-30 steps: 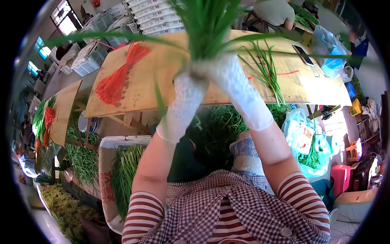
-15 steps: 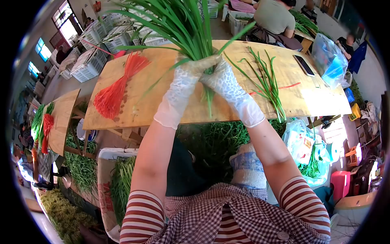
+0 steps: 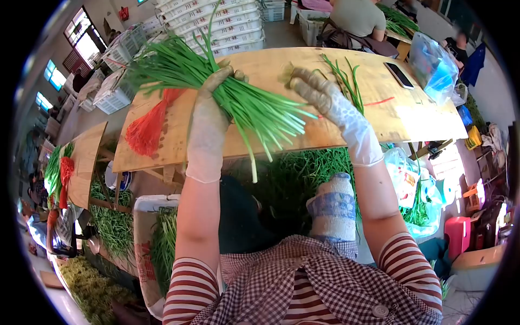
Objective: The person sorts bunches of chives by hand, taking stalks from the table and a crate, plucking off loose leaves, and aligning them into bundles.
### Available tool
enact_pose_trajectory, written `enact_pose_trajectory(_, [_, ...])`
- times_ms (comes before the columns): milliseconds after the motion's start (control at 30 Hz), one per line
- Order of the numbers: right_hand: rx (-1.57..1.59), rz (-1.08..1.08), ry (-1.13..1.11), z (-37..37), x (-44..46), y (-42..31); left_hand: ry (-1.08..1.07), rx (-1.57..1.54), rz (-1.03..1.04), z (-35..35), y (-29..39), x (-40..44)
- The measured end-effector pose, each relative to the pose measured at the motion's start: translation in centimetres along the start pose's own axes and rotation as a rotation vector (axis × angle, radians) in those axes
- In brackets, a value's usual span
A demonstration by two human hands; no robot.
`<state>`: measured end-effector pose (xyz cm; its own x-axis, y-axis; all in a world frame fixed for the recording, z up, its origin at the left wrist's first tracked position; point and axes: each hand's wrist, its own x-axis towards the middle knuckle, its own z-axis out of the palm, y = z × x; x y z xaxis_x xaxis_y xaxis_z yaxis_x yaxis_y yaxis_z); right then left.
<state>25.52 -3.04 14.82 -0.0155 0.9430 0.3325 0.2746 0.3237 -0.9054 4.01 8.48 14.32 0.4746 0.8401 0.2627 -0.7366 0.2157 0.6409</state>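
My left hand (image 3: 210, 105), in a whitish, soiled glove, is closed around a thick bunch of garlic chives (image 3: 254, 103) above the table's near side. The bunch lies slanted, its leafy tips pointing to the upper left and the pale stem ends to the lower right. Right of the stems is my right hand (image 3: 325, 97), gloved too, its fingers stretched out and apart from the bunch. Its fingertips are slightly blurred. Beyond that hand a few loose chives (image 3: 355, 86) lie on the table beside a thin red strip (image 3: 382, 102).
The wooden table (image 3: 422, 116) also bears a bundle of red ties (image 3: 146, 132), a phone (image 3: 399, 75) and a plastic bag (image 3: 430, 67). A crate of greens (image 3: 157, 203) stands below at left. White crates (image 3: 216, 27) are stacked behind. Another person (image 3: 355, 19) sits at the back.
The bunch has tipped from upright to slanted and is now in my left hand alone. My right hand has let go and moved right. Fewer loose chives show on the table.
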Motion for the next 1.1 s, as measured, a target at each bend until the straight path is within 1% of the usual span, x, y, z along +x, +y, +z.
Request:
enact_pose_trajectory(33, [0.028, 0.102, -0.069, 0.6, -1.2, 0.2, 0.015, -0.052, -0.058, 0.3, -0.3, -0.8])
enact_pose_trajectory(100, [0.086, 0.312, -0.217, 1.9, -3.5, -0.4, 0.055, -0.036, -0.062, 0.3, -1.5, -2.0])
enact_pose_trajectory(167, [0.241, 0.224, -0.303, 3.8, -5.1, 0.5, 0.087, -0.042, -0.052, 0.6, -2.4, -3.0])
enact_pose_trajectory(200, [0.317, 0.178, -0.347, 4.9, -5.9, 0.8, 0.166, -0.002, -0.042, 0.7, -2.8, -3.4])
enact_pose_trajectory(233, [0.304, 0.158, -0.263, 6.1, -6.9, 0.5, 0.244, 0.04, -0.032, 0.8, -3.4, -3.5])
enact_pose_trajectory(300, [0.424, 0.138, -0.203, 8.4, -8.0, 3.0, 0.395, 0.102, 0.018, 2.2, -4.3, -4.5])
enact_pose_trajectory(333, [0.485, 0.128, -0.174, 9.5, -8.3, 2.8, 0.39, 0.124, 0.018, 2.7, -4.6, -5.1])
enact_pose_trajectory(367, [0.426, 0.231, -0.008, 10.2, -9.1, 2.2, 0.385, 0.147, 0.017, 3.0, -4.9, -5.7])
enact_pose_trajectory(467, [0.627, 0.399, -0.093, 10.0, -9.6, 2.6, 0.391, 0.184, -0.026, 3.5, -5.1, -6.6])
enact_pose_trajectory(500, [0.67, 0.388, -0.059, 10.5, -9.9, 2.1, 0.397, 0.176, -0.036, 3.6, -5.2, -6.4])
enact_pose_trajectory(533, [0.575, 0.38, -0.014, 11.1, -10.0, 2.1, 0.404, 0.166, -0.043, 3.7, -5.2, -6.3])
enact_pose_trajectory(567, [0.481, 0.371, 0.031, 11.9, -10.0, 2.2, 0.442, 0.243, -0.038, 3.8, -5.3, -6.5])
enact_pose_trajectory(633, [0.353, 0.38, 0.147, 12.9, -10.1, 1.2, 0.41, 0.294, 0.056, 3.9, -6.0, -6.8])
enact_pose_trajectory(667, [0.247, 0.486, 0.127, 12.6, -10.0, 0.2, 0.393, 0.32, 0.106, 3.9, -6.2, -6.9])
enact_pose_trajectory(700, [0.14, 0.591, 0.107, 12.1, -9.9, -1.0, 0.444, 0.421, 0.053, 4.3, -5.8, -7.1])
enact_pose_trajectory(733, [0.035, 0.695, 0.086, 11.7, -9.9, -1.6, 0.489, 0.348, 0.087, 5.2, -4.9, -8.0])
enact_pose_trajectory(767, [-0.022, 0.601, 0.064, 10.6, -10.9, -0.9, 0.532, 0.278, 0.119, 6.3, -3.9, -9.0])
enact_pose_trajectory(800, [-0.165, 0.583, 0.007, 9.6, -11.9, -3.4, 0.573, 0.206, 0.151, 6.8, -3.2, -9.4])
enact_pose_trajectory(833, [-0.47, 0.366, -0.008, 8.7, -13.9, -3.0, 0.543, 0.217, 0.074, 3.8, -1.8, -9.6])
enact_pose_trajectory(867, [-0.644, 0.343, -0.151, 7.3, -15.9, -3.1, 0.581, 0.178, 0.168, -0.4, -1.6, -8.8])
enact_pose_trajectory(900, [-0.817, 0.318, -0.297, 5.9, -17.9, -3.4, 0.551, 0.077, 0.115, -2.6, 0.0, -10.0])
enact_pose_trajectory(933, [-0.976, 0.468, -0.492, 4.9, -19.6, -4.4, 0.635, 0.187, 0.178, -8.3, 0.5, -8.8])
enact_pose_trajectory(967, [-1.13, 0.652, -0.769, 3.4, -21.4, -3.6, 0.737, 0.275, 0.193, -7.1, 2.0, -10.7])
enact_pose_trajectory(1000, [-1.218, 0.723, -0.935, 2.2, -22.7, -4.3, 0.738, 0.386, 0.184, -7.4, 3.2, -11.4])
enact_pose_trajectory(1033, [-1.229, 0.671, -1.083, 0.2, -23.6, -4.9, 0.856, 0.351, 0.239, -5.9, 4.2, -11.8])
enact_pose_trajectory(1067, [-1.133, 0.589, -1.072, -1.8, -23.4, -7.0, 0.772, 0.382, 0.329, -11.5, 4.4, -12.0])
enact_pose_trajectory(1100, [-1.022, 0.632, -0.925, -3.8, -23.0, -8.7, 0.712, 0.439, 0.4, -13.4, 4.4, -12.5])
